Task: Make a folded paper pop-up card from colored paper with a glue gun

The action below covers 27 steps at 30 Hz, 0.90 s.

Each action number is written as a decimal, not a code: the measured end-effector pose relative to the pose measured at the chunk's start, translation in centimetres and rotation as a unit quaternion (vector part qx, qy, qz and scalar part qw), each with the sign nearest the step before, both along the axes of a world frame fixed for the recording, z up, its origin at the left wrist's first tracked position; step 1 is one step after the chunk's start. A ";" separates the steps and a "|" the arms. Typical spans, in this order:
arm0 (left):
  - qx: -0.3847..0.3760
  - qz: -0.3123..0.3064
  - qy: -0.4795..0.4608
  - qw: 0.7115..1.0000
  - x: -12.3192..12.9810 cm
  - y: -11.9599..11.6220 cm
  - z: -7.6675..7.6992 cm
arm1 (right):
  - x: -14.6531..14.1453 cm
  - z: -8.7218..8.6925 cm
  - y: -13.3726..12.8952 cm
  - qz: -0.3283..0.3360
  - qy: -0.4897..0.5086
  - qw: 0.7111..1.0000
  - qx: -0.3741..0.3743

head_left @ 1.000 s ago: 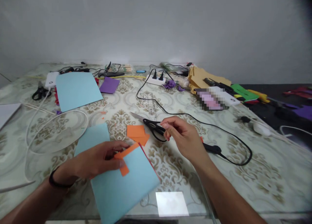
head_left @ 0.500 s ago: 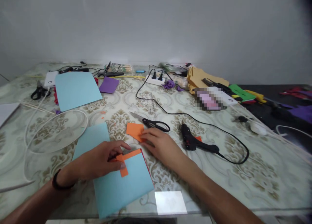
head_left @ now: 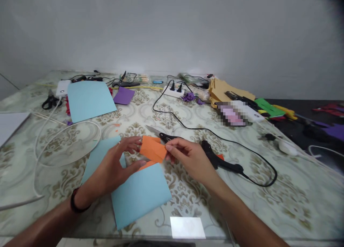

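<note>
My right hand (head_left: pixel 189 157) pinches an orange piece of paper (head_left: pixel 153 149) at its right edge between thumb and fingers, holding it above the table. At the paper's left edge is my left hand (head_left: pixel 116 164), thumb and fingers apart; whether the fingertips touch it I cannot tell. Below lies a light blue sheet (head_left: pixel 142 195), with an orange strip (head_left: pixel 147 164) along its top edge, partly covered by the held paper and my left thumb. Another light blue sheet (head_left: pixel 103 152) reaches out under my left hand. Just beyond the orange paper lie black-handled scissors (head_left: pixel 156 131), partly hidden by my right hand.
A black glue gun (head_left: pixel 221 160) lies right of my right hand, its cord (head_left: pixel 215 130) looping to a white power strip (head_left: pixel 173 91). A large light blue sheet (head_left: pixel 91 101), purple paper (head_left: pixel 124 95) and tan sheets (head_left: pixel 228 90) lie farther back. A white cable (head_left: pixel 99 127) loops at left.
My right hand has lifted the orange paper off the table and drawn it left over the blue sheet. My left hand has left the orange strip and opened beside the lifted paper.
</note>
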State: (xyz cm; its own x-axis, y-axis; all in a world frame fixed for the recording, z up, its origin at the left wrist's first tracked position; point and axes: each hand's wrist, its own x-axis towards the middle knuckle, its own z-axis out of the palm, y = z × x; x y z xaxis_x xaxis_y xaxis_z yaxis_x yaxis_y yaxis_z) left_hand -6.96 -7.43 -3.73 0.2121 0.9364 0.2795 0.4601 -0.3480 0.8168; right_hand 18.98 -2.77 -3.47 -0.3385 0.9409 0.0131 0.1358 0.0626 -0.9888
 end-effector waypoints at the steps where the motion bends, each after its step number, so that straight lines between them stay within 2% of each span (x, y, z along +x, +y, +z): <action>1: -0.010 -0.012 -0.023 1.000 0.0 -0.1 0.1 | -0.3 0.3 -0.3 0.014 0.008 1.000 -0.004; 3: -0.014 -0.047 -0.060 0.997 -0.1 -0.2 0.4 | -0.8 0.9 -0.8 0.036 0.010 0.999 -0.003; 5: 0.014 -0.074 -0.063 0.995 -0.4 -0.2 0.6 | -1.2 1.7 -1.3 0.042 0.010 0.999 0.006; 8: 0.035 -0.075 -0.042 0.996 -0.7 -0.1 1.1 | -1.4 2.8 -1.8 0.055 0.003 0.997 0.053; 13: -0.103 -0.075 -0.128 0.984 -0.4 0.6 3.0 | -1.7 4.2 -1.6 0.099 -0.052 0.981 0.156; 17: -0.206 -0.102 -0.142 0.963 0.5 1.4 4.3 | -1.7 3.8 -1.2 0.105 -0.053 0.982 0.144; 23: -0.163 -0.124 -0.068 0.977 1.0 1.2 3.8 | -1.6 2.4 -1.4 0.139 -0.044 0.985 0.097; 27: -0.158 -0.100 -0.101 0.977 0.7 0.4 2.9 | -1.6 2.2 -1.8 0.127 -0.057 0.985 0.099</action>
State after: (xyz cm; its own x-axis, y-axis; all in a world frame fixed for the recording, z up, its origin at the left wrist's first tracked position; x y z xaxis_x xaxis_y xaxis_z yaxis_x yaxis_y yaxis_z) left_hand -6.31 -7.04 -0.79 0.3698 0.9283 0.0388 0.2275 -0.1310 0.9649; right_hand 17.33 -4.57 -1.24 -0.5730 0.8082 0.1362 0.1997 0.2988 -0.9332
